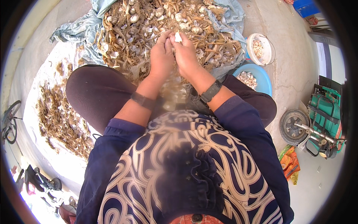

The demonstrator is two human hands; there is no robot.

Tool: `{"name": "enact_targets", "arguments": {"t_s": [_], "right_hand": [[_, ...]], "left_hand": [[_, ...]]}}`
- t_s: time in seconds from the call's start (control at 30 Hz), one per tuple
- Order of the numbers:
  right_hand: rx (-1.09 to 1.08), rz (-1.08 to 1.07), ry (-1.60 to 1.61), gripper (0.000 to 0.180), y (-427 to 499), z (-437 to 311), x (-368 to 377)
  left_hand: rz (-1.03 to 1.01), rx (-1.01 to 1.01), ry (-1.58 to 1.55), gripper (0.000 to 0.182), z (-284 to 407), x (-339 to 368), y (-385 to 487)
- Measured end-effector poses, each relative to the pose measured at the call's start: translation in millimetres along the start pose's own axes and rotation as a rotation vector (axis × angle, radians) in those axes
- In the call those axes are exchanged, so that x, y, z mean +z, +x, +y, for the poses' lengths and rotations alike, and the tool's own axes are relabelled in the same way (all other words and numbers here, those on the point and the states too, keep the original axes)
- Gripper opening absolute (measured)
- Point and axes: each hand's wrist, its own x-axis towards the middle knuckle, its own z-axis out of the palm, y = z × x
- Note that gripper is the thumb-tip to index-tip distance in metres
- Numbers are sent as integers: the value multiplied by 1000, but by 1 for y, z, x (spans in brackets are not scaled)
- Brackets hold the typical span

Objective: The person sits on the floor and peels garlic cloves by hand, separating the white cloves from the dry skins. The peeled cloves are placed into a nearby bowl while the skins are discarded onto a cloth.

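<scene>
A pale garlic piece [178, 37] shows between the thumb and fingers of my right hand [186, 54]. My left hand [162, 54] is right beside it, its fingers curled in and its fingertips meeting the right thumb. Whether the left fingers also grip the garlic is hidden. Both hands are held above a big heap of garlic bulbs with dry stalks [128, 42], in front of my crossed legs. Loose white skins lie among the bulbs. Each wrist bears a dark band.
A blue basin [265, 79] of garlic cloves [246, 79] sits by my right knee. Beyond it stands a white bucket [267, 50] with more cloves. Bluish sheeting [84, 29] edges the heap. Dry stalks [60, 120] cover a white sheet at left. A green wheeled machine [324, 109] stands right.
</scene>
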Motion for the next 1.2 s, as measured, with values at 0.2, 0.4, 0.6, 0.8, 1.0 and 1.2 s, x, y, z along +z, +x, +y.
{"name": "enact_targets", "arguments": {"t_s": [0.2,0.4,0.6,0.8,1.0,1.2], "right_hand": [[0,2,99,22,3,2,4],[-26,47,100,34,10,15,1],[93,39,117,31,4,9,1],[111,21,107,25,5,2,7],[235,133,300,22,8,-10,9],[138,11,244,22,15,-15,2]], "left_hand": [[34,-23,-34,35,5,3,-4],[-32,-66,-225,37,-2,0,3],[-46,-74,34,37,-2,1,0],[42,24,23,36,-5,6,-3],[90,353,183,34,-11,8,-2],[69,288,-59,32,-2,6,0]]}}
